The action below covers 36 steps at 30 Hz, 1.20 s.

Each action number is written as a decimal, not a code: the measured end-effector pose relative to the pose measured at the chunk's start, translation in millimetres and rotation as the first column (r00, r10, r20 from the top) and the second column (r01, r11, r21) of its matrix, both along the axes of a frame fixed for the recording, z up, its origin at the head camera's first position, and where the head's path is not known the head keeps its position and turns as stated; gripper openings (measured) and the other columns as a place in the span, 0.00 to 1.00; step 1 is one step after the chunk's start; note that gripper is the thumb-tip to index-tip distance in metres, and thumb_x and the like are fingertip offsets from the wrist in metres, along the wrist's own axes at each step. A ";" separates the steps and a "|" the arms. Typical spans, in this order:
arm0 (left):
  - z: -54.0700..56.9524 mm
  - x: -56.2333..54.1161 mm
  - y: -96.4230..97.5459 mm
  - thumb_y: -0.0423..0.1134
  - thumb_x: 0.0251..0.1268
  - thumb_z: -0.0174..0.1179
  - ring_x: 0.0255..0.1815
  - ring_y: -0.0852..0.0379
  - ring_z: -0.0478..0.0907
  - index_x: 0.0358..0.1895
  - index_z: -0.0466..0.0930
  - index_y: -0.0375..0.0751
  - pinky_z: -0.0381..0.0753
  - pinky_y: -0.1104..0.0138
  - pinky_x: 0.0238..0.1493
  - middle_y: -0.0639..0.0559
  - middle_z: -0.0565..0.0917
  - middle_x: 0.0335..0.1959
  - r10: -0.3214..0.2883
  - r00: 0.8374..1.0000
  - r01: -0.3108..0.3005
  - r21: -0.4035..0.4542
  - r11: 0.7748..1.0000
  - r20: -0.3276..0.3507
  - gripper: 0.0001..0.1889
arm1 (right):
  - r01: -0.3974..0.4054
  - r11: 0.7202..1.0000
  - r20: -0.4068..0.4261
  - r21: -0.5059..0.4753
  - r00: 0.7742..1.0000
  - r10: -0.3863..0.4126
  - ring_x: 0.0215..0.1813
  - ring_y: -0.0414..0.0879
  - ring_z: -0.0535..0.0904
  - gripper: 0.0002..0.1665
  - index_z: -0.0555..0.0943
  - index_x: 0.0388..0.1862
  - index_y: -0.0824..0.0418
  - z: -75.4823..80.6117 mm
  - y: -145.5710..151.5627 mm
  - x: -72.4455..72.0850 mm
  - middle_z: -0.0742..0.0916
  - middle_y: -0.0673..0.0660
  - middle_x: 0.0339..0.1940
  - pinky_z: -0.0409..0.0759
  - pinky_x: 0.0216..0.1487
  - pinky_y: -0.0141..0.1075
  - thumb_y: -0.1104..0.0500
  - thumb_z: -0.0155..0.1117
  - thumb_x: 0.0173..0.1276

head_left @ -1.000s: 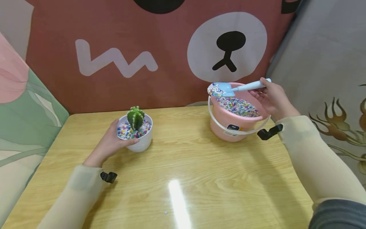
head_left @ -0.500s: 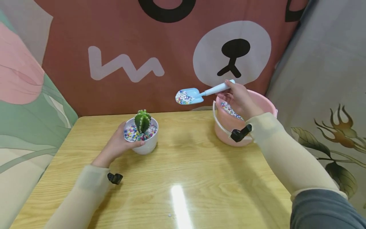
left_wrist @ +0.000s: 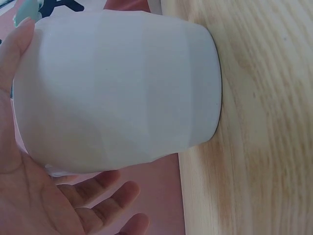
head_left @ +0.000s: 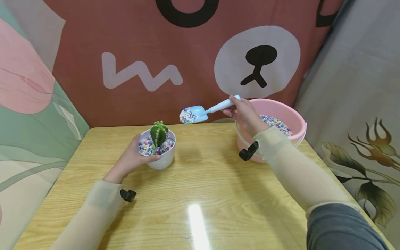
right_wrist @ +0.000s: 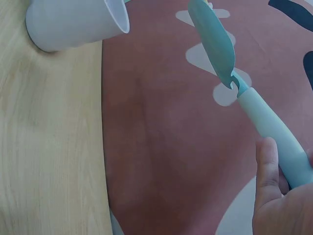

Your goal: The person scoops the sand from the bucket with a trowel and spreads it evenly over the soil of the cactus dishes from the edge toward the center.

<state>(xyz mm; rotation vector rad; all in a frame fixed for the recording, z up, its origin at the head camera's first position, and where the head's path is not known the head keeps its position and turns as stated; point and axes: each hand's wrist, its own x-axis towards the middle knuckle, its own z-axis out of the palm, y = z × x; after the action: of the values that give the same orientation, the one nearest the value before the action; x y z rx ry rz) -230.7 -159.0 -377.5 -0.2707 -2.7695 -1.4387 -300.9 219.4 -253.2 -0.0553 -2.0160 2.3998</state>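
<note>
A light blue trowel (head_left: 218, 107) is held by its handle in my right hand (head_left: 248, 116). White and coloured beads (head_left: 188, 116) lie on its blade, raised above the table to the right of a small green cactus (head_left: 158, 133). That cactus stands in a white pot (head_left: 163, 162) with more multicoloured beads around it. My left hand (head_left: 131, 157) grips the pot from its left side, thumb near the front rim. In the left wrist view the white pot wall (left_wrist: 122, 93) stands on the table, with several fingers (left_wrist: 122, 193) reaching beyond it.
A pink bucket (head_left: 295, 119) with a white handle holds many beads (head_left: 275, 125) at the right, partly hidden by my right arm. Behind the wooden table (head_left: 175, 194) hangs a reddish-brown printed cloth (head_left: 137, 107). One tiny bead (head_left: 186, 237) lies near the front.
My right hand has carried the loaded trowel left from over the bucket, towards the pot, and slightly lower. The left hand stays on the pot. The view has shifted a little.
</note>
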 end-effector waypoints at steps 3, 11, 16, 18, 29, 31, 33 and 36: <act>1.0 0.0 0.9 0.53 0.54 0.79 0.75 0.30 0.60 0.83 0.37 0.31 0.59 0.37 0.73 0.26 0.60 0.76 0.005 1.000 -0.005 -0.010 1.000 0.014 0.66 | 0.001 1.000 -0.012 0.007 1.000 -0.001 0.30 0.42 0.84 0.11 0.73 0.45 0.64 -3.8 -4.1 -1.1 0.83 0.54 0.30 0.84 0.38 0.28 0.56 0.50 0.85; -0.2 -1.1 2.8 0.52 0.54 0.80 0.74 0.30 0.61 0.82 0.39 0.29 0.60 0.37 0.73 0.26 0.61 0.75 0.007 1.000 -0.007 -0.009 1.000 0.007 0.66 | 0.001 0.999 -0.002 0.043 1.000 -0.001 0.29 0.42 0.84 0.10 0.73 0.46 0.63 -14.5 -13.5 -3.1 0.83 0.54 0.31 0.84 0.39 0.28 0.57 0.52 0.84; -1.3 0.3 3.1 0.52 0.54 0.80 0.75 0.30 0.60 0.82 0.38 0.29 0.60 0.37 0.72 0.25 0.60 0.76 0.012 1.000 -0.012 -0.007 1.000 0.018 0.66 | -0.018 0.998 0.000 0.057 1.000 0.018 0.30 0.42 0.83 0.10 0.73 0.45 0.63 -19.8 -18.8 -1.5 0.83 0.55 0.33 0.84 0.39 0.28 0.57 0.52 0.84; -1.5 0.6 2.8 0.52 0.53 0.80 0.75 0.30 0.60 0.82 0.38 0.29 0.60 0.37 0.73 0.25 0.59 0.76 0.011 1.000 -0.011 -0.002 1.000 0.018 0.67 | -0.020 0.998 0.006 0.056 1.000 0.020 0.30 0.42 0.83 0.10 0.72 0.45 0.63 -21.6 -21.1 -1.8 0.83 0.56 0.33 0.84 0.39 0.28 0.56 0.52 0.84; -0.2 -1.0 2.1 0.52 0.54 0.79 0.76 0.30 0.60 0.82 0.38 0.29 0.59 0.38 0.73 0.25 0.59 0.76 0.020 1.000 -0.020 -0.018 1.000 0.010 0.66 | -0.026 0.995 0.039 0.093 0.999 0.023 0.34 0.43 0.83 0.11 0.72 0.47 0.62 -28.8 -28.9 -5.9 0.82 0.59 0.41 0.84 0.44 0.29 0.54 0.53 0.84; 0.2 -0.3 2.0 0.52 0.54 0.79 0.75 0.30 0.60 0.82 0.38 0.30 0.60 0.38 0.73 0.26 0.59 0.76 0.023 1.000 -0.023 -0.016 1.000 0.014 0.66 | -0.026 0.995 0.037 0.096 0.999 0.023 0.34 0.43 0.83 0.10 0.72 0.47 0.62 -29.7 -30.2 -5.9 0.81 0.59 0.41 0.84 0.44 0.29 0.55 0.53 0.84; 0.7 0.4 2.4 0.52 0.55 0.79 0.75 0.30 0.60 0.82 0.37 0.30 0.60 0.38 0.73 0.26 0.59 0.76 0.023 1.000 -0.023 -0.015 1.000 0.016 0.66 | -0.027 0.995 0.039 0.098 0.999 0.023 0.34 0.42 0.83 0.10 0.72 0.47 0.62 -30.7 -31.5 -5.7 0.81 0.59 0.42 0.84 0.44 0.29 0.55 0.53 0.84; 0.9 1.1 2.7 0.52 0.55 0.79 0.75 0.31 0.60 0.82 0.37 0.30 0.60 0.38 0.73 0.26 0.59 0.76 0.022 1.000 -0.022 -0.007 1.000 0.020 0.66 | -0.029 0.995 0.042 0.097 0.999 0.025 0.34 0.42 0.83 0.10 0.72 0.48 0.62 -32.3 -33.9 -5.5 0.81 0.60 0.43 0.84 0.44 0.28 0.56 0.53 0.84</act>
<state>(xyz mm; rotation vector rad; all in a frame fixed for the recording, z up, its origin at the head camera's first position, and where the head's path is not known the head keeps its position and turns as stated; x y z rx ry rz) -229.6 -156.4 -376.6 -0.2264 -2.7846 -1.4352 -306.5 185.5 -285.5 -0.0775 -2.1623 2.3304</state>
